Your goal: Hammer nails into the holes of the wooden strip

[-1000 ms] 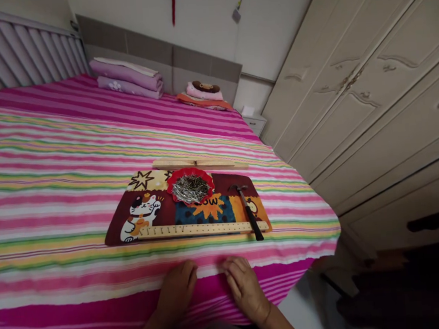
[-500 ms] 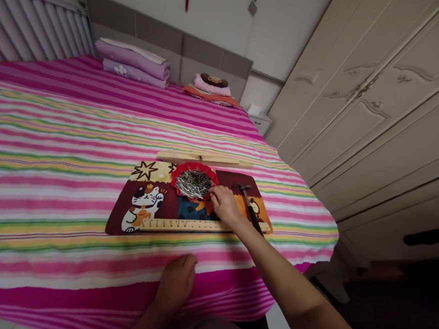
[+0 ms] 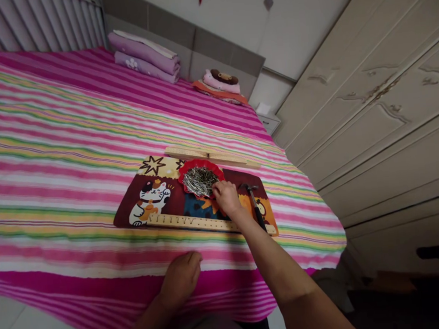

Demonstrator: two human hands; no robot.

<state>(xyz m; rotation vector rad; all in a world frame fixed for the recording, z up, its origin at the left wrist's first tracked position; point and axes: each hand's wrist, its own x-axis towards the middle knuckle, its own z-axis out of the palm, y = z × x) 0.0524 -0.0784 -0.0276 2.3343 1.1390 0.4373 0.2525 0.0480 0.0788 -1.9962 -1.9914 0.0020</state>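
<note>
My right hand [image 3: 227, 198] is at the right rim of a red scalloped bowl [image 3: 182, 173], its fingers pinched together over the metal nails [image 3: 199, 181] heaped inside. Whatever lies between those fingertips is hidden. Low over the bed's near edge, my left hand [image 3: 182, 275] is curled closed, and its palm side does not show. Between the hands lies a pale wooden strip [image 3: 197, 222] with rows of holes; several nails stand in its left part. A hammer [image 3: 258, 213] with a black handle lies right of my right hand, its handle end over the strip.
A patterned mat [image 3: 126, 205] lies under the bowl, strip and hammer. Behind it are more wooden pieces [image 3: 224, 157] on the striped bedspread [image 3: 73, 169]. Folded bedding [image 3: 146, 59] is stacked by the headboard. A cream wardrobe [image 3: 352, 125] stands to the right.
The view has shifted, so the bed and mat appear further right. My right hand remains at the bowl, its fingertips slightly further over the nails. My left hand stays curled.
</note>
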